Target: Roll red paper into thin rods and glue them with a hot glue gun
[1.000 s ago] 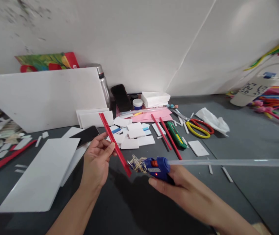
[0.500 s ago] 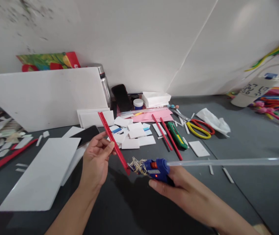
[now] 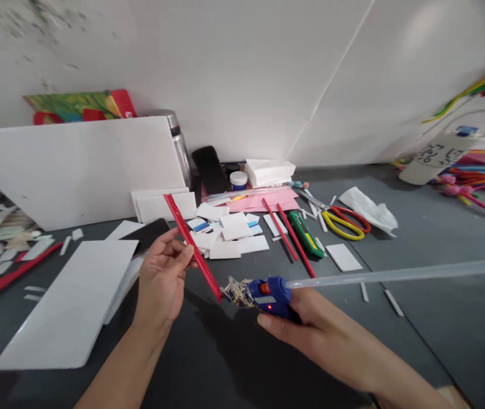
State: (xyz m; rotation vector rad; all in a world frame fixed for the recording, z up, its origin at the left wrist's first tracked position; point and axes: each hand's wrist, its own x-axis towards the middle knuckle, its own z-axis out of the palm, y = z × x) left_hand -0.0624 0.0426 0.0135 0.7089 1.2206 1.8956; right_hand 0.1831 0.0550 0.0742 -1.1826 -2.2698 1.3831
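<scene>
At centre, the strip (image 3: 195, 250) is red, the glue gun (image 3: 280, 292) blue and orange, its stick (image 3: 396, 274) clear. Right of centre, the scissors (image 3: 326, 209) are handled in yellow and orange-red; the cutter (image 3: 305, 234) is green and yellow. Upper left, the bag (image 3: 76, 107) is patterned red, green and yellow.

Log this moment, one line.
left hand: holds red strip; right hand: holds blue glue gun; nozzle: at strip's lower end; indicator: lit

left hand (image 3: 161, 284) was bare | left forearm (image 3: 127, 352) was bare, narrowed toward wrist | right hand (image 3: 310, 324) was bare | right forearm (image 3: 383, 366) was likewise bare
</scene>
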